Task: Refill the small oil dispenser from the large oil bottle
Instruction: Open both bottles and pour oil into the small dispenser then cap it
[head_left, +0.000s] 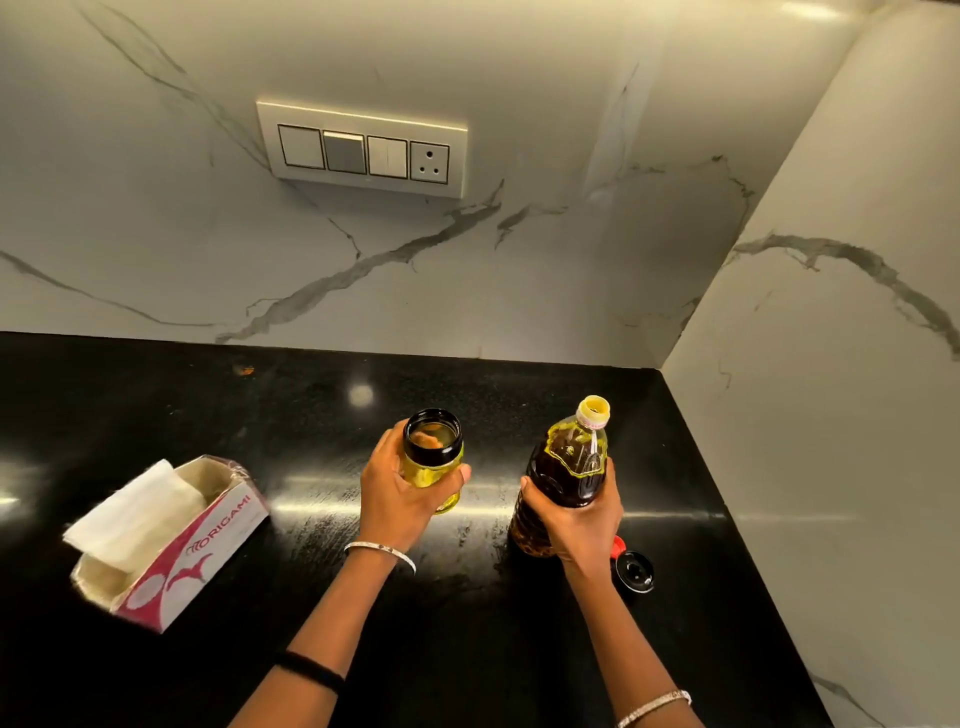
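Observation:
The small oil dispenser (434, 451), a glass jar with a black rim and yellow oil inside, stands open-topped on the black counter (156, 405). My left hand (400, 488) grips its body from the left. Just to the right, the large oil bottle (569, 473) stands upright with its yellow mouth uncapped. My right hand (576, 514) wraps round its lower body. A black lid with a red part (631, 569) lies on the counter behind my right wrist.
An open tissue box (171, 540) with white tissue sticking out lies at the left. Marble walls close off the back and the right side. A switch panel with a socket (363, 148) sits on the back wall.

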